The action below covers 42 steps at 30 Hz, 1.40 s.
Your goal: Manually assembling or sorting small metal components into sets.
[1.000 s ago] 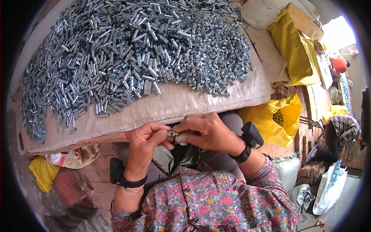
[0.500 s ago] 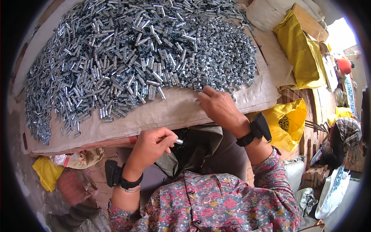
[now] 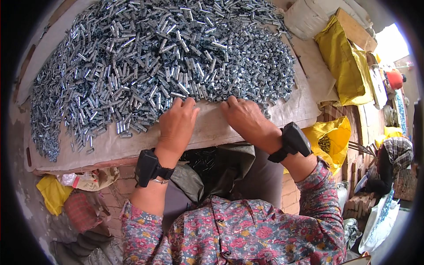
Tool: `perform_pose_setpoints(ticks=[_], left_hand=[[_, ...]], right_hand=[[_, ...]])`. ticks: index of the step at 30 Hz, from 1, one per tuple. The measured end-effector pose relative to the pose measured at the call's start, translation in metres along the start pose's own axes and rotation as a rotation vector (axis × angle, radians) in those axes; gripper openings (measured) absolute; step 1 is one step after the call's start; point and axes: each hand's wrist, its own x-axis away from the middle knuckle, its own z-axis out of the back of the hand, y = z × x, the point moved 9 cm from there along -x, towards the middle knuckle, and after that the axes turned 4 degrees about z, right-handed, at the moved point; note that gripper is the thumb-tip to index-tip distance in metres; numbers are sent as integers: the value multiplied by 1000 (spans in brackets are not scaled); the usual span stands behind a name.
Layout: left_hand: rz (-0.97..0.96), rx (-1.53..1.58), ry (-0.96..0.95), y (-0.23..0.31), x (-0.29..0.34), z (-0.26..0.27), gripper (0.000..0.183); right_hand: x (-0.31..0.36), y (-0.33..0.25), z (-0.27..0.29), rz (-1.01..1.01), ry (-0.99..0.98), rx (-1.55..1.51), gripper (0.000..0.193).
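Observation:
A large heap of shiny metal tubes (image 3: 145,66) lies on a cloth-covered table, with shorter metal rings (image 3: 260,62) gathered on its right side. At the near edge of the tubes is my left hand (image 3: 178,123), its fingers curled down and their tips hidden. Close by on the right, my right hand (image 3: 244,118) bends its fingers at the border of the short rings. Whatever its fingertips pinch is out of sight. Across my lap spreads a dark sack (image 3: 234,165) with thin shiny pieces inside its opening.
Pale cloth (image 3: 212,128) covers the table up to its front edge. A yellow bag (image 3: 335,141) with small pieces stands at the table's right. Another yellow sack (image 3: 342,66) lies farther back. At far right a person (image 3: 393,159) bends low near a white sack (image 3: 380,225).
My left hand has moved from above the lap sack, where it held a metal tube, up to the heap's edge. My right hand has shifted slightly left and stays at the rings.

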Motion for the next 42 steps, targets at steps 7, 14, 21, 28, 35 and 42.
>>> perform_pose_setpoints(ticks=[7, 14, 21, 28, 35, 42], left_hand=[[256, 568, -75, -20, 16, -2, 23], [455, 1256, -144, -25, 50, -6, 21], [576, 1477, -151, -25, 61, -5, 15], [609, 1533, -159, -14, 70, 1, 12], [618, 1643, -160, -5, 78, 0, 11], [598, 1716, -162, -5, 83, -2, 13]], right_hand=[[-1, 2, -3, 14, -31, 27, 21], [-1, -2, -3, 57, -40, 108, 16], [2, 15, 13, -104, 231, -565, 17], [17, -16, 7, -335, 205, -1416, 22], [21, -33, 2, -284, 304, -1911, 19], [24, -38, -6, -235, 315, -2045, 23]])
